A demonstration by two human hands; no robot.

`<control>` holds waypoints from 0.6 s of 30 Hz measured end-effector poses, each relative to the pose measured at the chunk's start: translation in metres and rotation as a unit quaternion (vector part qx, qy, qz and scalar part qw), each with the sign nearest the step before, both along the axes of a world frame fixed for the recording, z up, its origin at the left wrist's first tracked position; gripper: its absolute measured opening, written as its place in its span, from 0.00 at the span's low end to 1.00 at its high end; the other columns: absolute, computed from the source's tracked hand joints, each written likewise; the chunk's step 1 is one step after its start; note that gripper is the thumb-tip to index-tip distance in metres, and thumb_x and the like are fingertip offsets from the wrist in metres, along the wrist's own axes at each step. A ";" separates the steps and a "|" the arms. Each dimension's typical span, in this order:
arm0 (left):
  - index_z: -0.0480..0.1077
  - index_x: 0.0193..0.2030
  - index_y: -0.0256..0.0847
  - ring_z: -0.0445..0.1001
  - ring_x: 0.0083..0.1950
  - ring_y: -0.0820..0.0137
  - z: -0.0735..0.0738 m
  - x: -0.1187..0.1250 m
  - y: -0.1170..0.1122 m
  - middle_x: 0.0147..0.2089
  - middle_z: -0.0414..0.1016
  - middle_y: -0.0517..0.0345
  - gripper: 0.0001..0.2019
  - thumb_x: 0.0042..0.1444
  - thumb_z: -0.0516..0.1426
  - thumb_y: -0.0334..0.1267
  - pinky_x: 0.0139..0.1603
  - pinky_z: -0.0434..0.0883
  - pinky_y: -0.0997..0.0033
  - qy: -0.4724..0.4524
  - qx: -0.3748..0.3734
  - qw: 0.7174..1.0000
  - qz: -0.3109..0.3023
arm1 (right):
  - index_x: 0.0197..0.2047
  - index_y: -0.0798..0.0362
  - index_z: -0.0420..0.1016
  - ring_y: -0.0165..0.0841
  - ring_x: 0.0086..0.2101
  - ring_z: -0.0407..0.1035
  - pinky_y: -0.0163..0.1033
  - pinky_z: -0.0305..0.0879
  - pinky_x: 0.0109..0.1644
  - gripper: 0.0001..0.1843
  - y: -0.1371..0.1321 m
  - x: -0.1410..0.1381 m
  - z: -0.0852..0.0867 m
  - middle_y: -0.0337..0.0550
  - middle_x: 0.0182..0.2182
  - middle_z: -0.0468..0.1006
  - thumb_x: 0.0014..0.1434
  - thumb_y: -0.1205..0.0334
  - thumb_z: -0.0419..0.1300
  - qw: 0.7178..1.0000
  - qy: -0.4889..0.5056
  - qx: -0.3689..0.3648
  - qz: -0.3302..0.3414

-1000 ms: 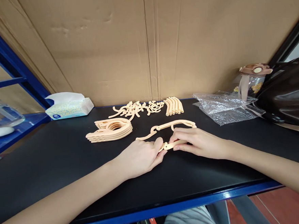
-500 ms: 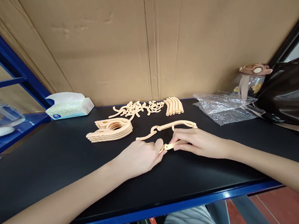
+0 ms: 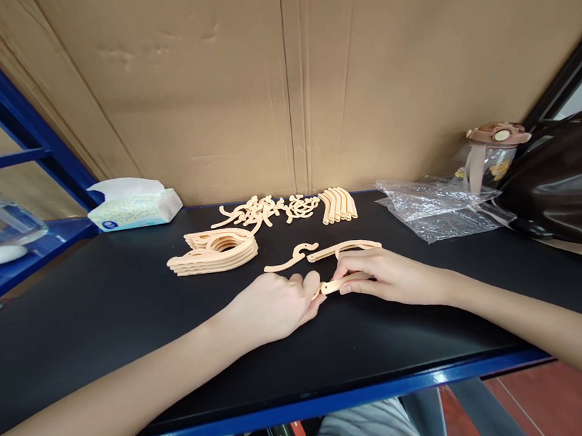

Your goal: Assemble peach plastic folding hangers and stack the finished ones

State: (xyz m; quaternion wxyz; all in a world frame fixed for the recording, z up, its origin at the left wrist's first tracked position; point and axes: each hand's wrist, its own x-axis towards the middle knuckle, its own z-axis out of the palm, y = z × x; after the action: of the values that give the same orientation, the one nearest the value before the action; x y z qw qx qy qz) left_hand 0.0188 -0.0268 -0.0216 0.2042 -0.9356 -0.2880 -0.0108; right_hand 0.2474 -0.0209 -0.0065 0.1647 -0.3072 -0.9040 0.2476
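Between finger and thumb, my left hand [image 3: 280, 306] pinches a small beige piece [image 3: 317, 292], mostly hidden by the fingers. My right hand [image 3: 382, 275] grips a beige hanger arm [image 3: 332, 286] whose holed end points left and meets or nearly meets that piece. Just beyond my hands lie a curved beige hook piece [image 3: 287, 264] and a second hanger arm [image 3: 343, 247]; the right hand partly covers this arm. Further left is a stack of folded beige hangers [image 3: 214, 258].
A heap of beige hook pieces [image 3: 258, 210] and a row of hanger arms [image 3: 338, 205] lie at the back. A tissue pack [image 3: 133, 206] stands back left. To the right are a crumpled clear bag [image 3: 435, 211], a bottle [image 3: 498, 153] and a dark bag [image 3: 562, 186].
The left end of the hanger arm beyond my right hand has shifted towards me and now lies apart from the hook piece's tip. My hands have barely moved and keep their holds.
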 end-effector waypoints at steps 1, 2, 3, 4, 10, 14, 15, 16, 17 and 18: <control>0.59 0.34 0.38 0.73 0.20 0.69 -0.001 0.000 0.000 0.23 0.70 0.61 0.10 0.65 0.43 0.38 0.16 0.57 0.73 0.000 0.003 1.000 -0.004 | 0.41 0.53 0.71 0.30 0.37 0.67 0.35 0.60 0.42 0.10 0.000 0.000 0.000 0.40 0.36 0.73 0.65 0.58 0.52 1.000 -0.001 -0.007 0.001; 0.59 0.35 0.38 0.73 0.20 0.68 -0.001 0.000 0.000 0.23 0.69 0.61 0.10 0.65 0.43 0.38 0.16 0.57 0.72 -0.001 0.005 1.000 -0.007 | 0.41 0.53 0.71 0.30 0.37 0.66 0.35 0.60 0.42 0.10 0.000 0.000 0.000 0.40 0.36 0.73 0.65 0.58 0.52 1.000 -0.001 -0.012 0.003; 0.59 0.35 0.38 0.73 0.20 0.68 -0.002 -0.001 0.000 0.23 0.69 0.60 0.10 0.65 0.43 0.38 0.16 0.57 0.72 -0.002 0.007 1.000 -0.009 | 0.41 0.53 0.71 0.30 0.37 0.66 0.35 0.60 0.42 0.10 0.001 0.000 -0.001 0.40 0.36 0.73 0.65 0.58 0.52 1.000 0.000 -0.015 0.004; 0.59 0.35 0.38 0.73 0.20 0.68 -0.002 0.000 0.000 0.23 0.69 0.60 0.11 0.65 0.42 0.37 0.16 0.57 0.72 -0.003 0.010 1.000 -0.012 | 0.40 0.53 0.71 0.30 0.37 0.66 0.35 0.60 0.42 0.10 0.001 0.001 -0.001 0.40 0.36 0.73 0.64 0.58 0.52 1.000 0.001 -0.017 0.005; 0.59 0.34 0.38 0.73 0.21 0.67 0.000 0.001 -0.001 0.24 0.69 0.60 0.11 0.65 0.42 0.37 0.17 0.58 0.72 -0.012 0.019 1.000 -0.019 | 0.40 0.54 0.71 0.29 0.37 0.65 0.34 0.59 0.41 0.10 0.002 0.001 -0.003 0.40 0.35 0.72 0.64 0.57 0.52 1.000 0.008 -0.021 0.004; 0.59 0.33 0.38 0.74 0.22 0.67 0.001 0.000 -0.001 0.25 0.70 0.60 0.12 0.65 0.43 0.39 0.18 0.60 0.72 -0.014 0.004 1.000 -0.026 | 0.40 0.54 0.71 0.29 0.34 0.65 0.33 0.59 0.37 0.11 0.004 0.002 -0.005 0.40 0.34 0.71 0.64 0.56 0.52 0.999 0.006 -0.038 -0.003; 0.59 0.33 0.38 0.74 0.23 0.66 0.001 0.000 -0.001 0.25 0.70 0.59 0.12 0.65 0.44 0.40 0.18 0.60 0.72 -0.014 -0.002 1.000 -0.026 | 0.40 0.54 0.71 0.29 0.34 0.65 0.33 0.59 0.36 0.11 0.004 0.002 -0.005 0.40 0.34 0.71 0.64 0.55 0.53 0.999 0.006 -0.040 -0.003; 0.59 0.33 0.38 0.74 0.23 0.66 0.002 0.000 -0.001 0.25 0.70 0.59 0.12 0.65 0.45 0.41 0.18 0.61 0.72 -0.012 -0.007 1.000 -0.026 | 0.40 0.54 0.71 0.29 0.34 0.64 0.33 0.59 0.36 0.11 0.004 0.002 -0.005 0.40 0.34 0.71 0.64 0.55 0.53 0.999 0.006 -0.041 -0.003; 0.59 0.33 0.38 0.74 0.23 0.66 0.003 0.000 -0.002 0.26 0.71 0.59 0.12 0.64 0.46 0.41 0.18 0.61 0.72 -0.010 -0.013 1.000 -0.026 | 0.40 0.54 0.71 0.29 0.33 0.64 0.33 0.59 0.36 0.11 0.004 0.002 -0.005 0.40 0.34 0.71 0.64 0.55 0.53 0.999 0.006 -0.044 -0.003; 0.59 0.33 0.38 0.75 0.23 0.66 0.003 0.000 -0.002 0.26 0.71 0.58 0.12 0.64 0.46 0.42 0.19 0.61 0.72 -0.009 -0.019 0.999 -0.026 | 0.40 0.54 0.71 0.29 0.33 0.64 0.33 0.59 0.36 0.11 0.004 0.002 -0.005 0.40 0.34 0.71 0.63 0.55 0.53 0.999 0.007 -0.047 -0.002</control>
State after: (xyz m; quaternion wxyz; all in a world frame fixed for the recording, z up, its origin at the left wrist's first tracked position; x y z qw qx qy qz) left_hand 0.0192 -0.0286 -0.0181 0.1835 -0.9463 -0.2655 -0.0189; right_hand 0.2492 -0.0170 -0.0120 0.1568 -0.3149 -0.8896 0.2912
